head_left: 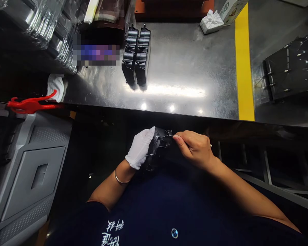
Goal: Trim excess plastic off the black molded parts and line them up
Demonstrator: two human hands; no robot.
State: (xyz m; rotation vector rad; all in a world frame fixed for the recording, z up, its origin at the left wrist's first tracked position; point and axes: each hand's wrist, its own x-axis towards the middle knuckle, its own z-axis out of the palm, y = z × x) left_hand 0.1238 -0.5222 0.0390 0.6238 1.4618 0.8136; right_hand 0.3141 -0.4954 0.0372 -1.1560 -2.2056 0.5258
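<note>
My left hand (141, 147), in a white glove, is closed around a glossy black plastic part (157, 138) in front of my body, below the table edge. Small knobs or posts stick out of the part's right side. My bare right hand (195, 145) is closed in a pinch just right of the part. From its fingertips a thin, light-coloured sliver points at the part; what kind of thing it is, I cannot make out. The lower end of the black part fades into the dark shirt behind it.
Two black ribbed plastic parts (141, 51) stand side by side on the metal table (184, 68). A yellow stripe (243, 68) crosses the table. Film-wrapped black parts (46, 27) are stacked left, more black parts (287, 68) lie right. A red plastic piece (32, 104) tops a grey bin (33, 171).
</note>
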